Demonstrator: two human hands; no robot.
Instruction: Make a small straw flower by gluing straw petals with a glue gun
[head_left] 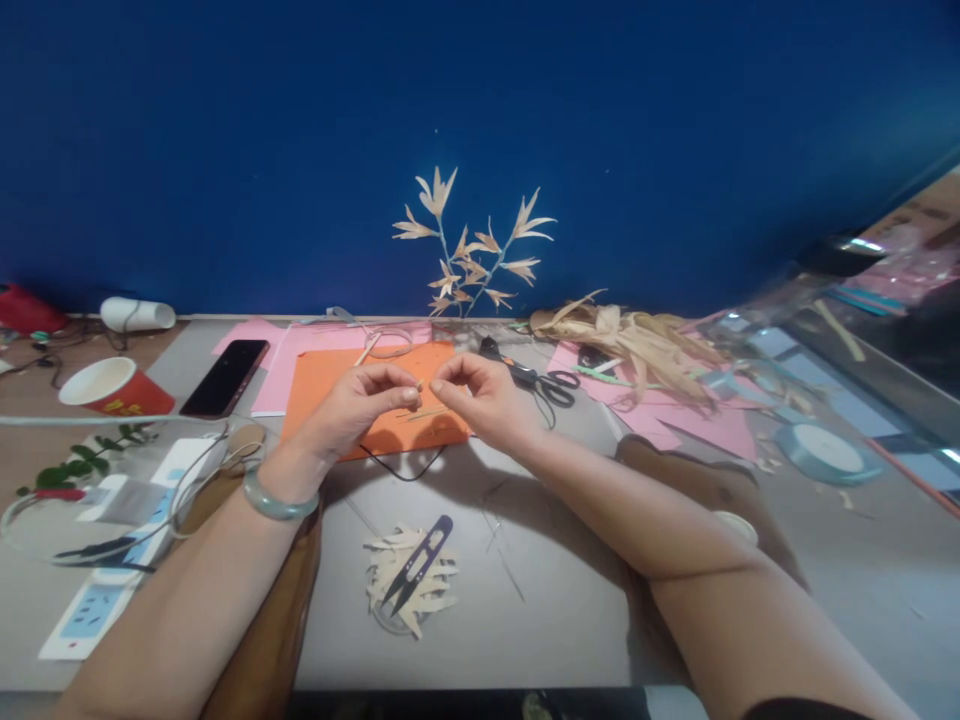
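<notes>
Over an orange sheet (322,385), my left hand (364,400) and my right hand (487,400) face each other with their fingertips almost meeting. The left thumb and forefinger pinch a small pale piece, too small to name. The right thumb and forefinger are pressed together too; what they hold, if anything, cannot be made out. Thin pale strips (424,412) lie on the sheet just below the fingers. Nearer me, purple thread snips (421,565) rest on a pile of cut pale husk pieces (382,560). Behind the hands stands a branch with pale husk flowers (472,268).
Black scissors (551,385) and dried corn husks (637,345) lie to the right, with a ribbon spool (825,450) farther out. On the left are a phone (227,377), a red paper cup (120,388), a power strip (97,605) and loose cables. A blue partition (300,150) rises behind.
</notes>
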